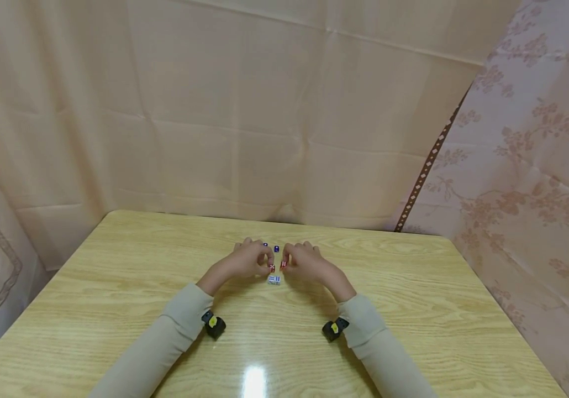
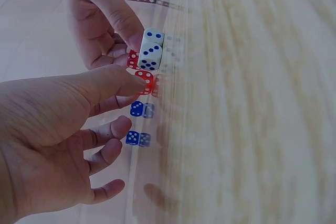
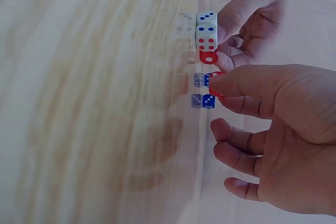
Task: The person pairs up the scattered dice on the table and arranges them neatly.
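Observation:
My left hand [image 1: 251, 260] pinches a red die [image 2: 143, 81] with white dots between thumb and index finger, low over the table. Opposite it, my right hand [image 1: 309, 262] pinches a second red die [image 3: 216, 81] the same way, with a small gap between the two dice. The other fingers of both hands are loosely bent. Just in front of the red dice, two white dice [image 1: 274, 280] stand side by side on the table. Beyond the hands are two blue dice, one [image 1: 277, 249] in plain view and another [image 1: 265, 244] partly covered by the left hand.
The glossy wood-grain table [image 1: 165, 342] reflects the dice and a bright light spot. A beige curtain [image 1: 245, 110] hangs behind its far edge, and a flowered curtain [image 1: 538, 182] hangs on the right. Each wrist wears a black camera [image 1: 214, 325].

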Tool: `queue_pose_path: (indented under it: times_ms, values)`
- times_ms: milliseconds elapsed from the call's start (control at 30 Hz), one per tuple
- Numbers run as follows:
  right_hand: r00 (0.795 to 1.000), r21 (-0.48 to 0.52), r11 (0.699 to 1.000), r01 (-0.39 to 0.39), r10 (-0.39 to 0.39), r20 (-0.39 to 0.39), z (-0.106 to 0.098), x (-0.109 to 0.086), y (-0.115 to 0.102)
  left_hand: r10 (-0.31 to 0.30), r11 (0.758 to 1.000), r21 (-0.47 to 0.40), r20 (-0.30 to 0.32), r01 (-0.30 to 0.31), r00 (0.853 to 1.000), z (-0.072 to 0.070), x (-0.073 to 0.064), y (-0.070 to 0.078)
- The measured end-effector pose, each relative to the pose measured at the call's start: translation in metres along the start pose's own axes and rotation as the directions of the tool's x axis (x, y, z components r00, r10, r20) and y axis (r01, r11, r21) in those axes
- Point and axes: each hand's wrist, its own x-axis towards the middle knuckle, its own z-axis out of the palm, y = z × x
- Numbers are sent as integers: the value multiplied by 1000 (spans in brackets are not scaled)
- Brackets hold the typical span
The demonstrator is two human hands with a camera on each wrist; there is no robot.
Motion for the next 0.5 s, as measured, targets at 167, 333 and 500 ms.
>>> queue_pose_path:
  times_ms: [167,333,500]
  values:
    - [1000,-24,1000,1,-1,1,1,-1,-1,-7,1000,11,-11,7,1000,1,0,1]
    - [1000,-19,1000,0,0,1,1,-2,-2,-17,1000,9,-9,17,1000,1,0,2]
    - [1000,-22,1000,1,-1,11,0,-2,-3,-19,1000,16,-9,19,1000,0,-1,4]
